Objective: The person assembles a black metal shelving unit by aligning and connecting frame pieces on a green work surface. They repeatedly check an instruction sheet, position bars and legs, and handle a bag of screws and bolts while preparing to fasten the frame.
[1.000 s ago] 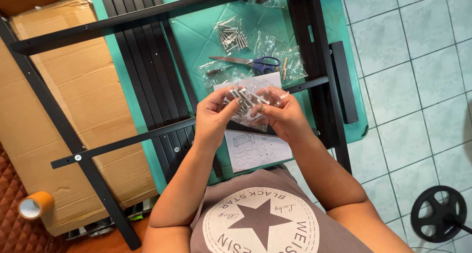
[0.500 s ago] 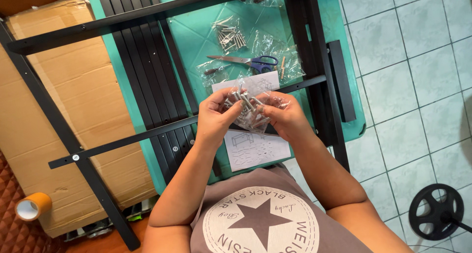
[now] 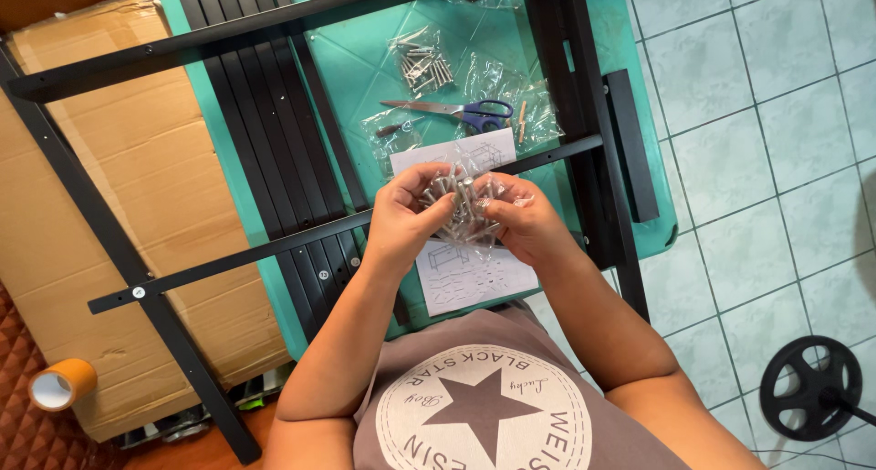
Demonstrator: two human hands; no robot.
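Both hands have barely shifted over the last second, staying at chest height above the paper instruction sheet. Left hand and right hand pinch a clear bag of screws between them, apparently working it open; tearing it calls for a firm pull apart. On the teal table, 1 more screw bag lies beside scissors.

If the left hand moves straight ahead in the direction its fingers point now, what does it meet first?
Probably the right hand: the left hand points rightwards across the clear bag of screws that both hold, though depth is unclear.
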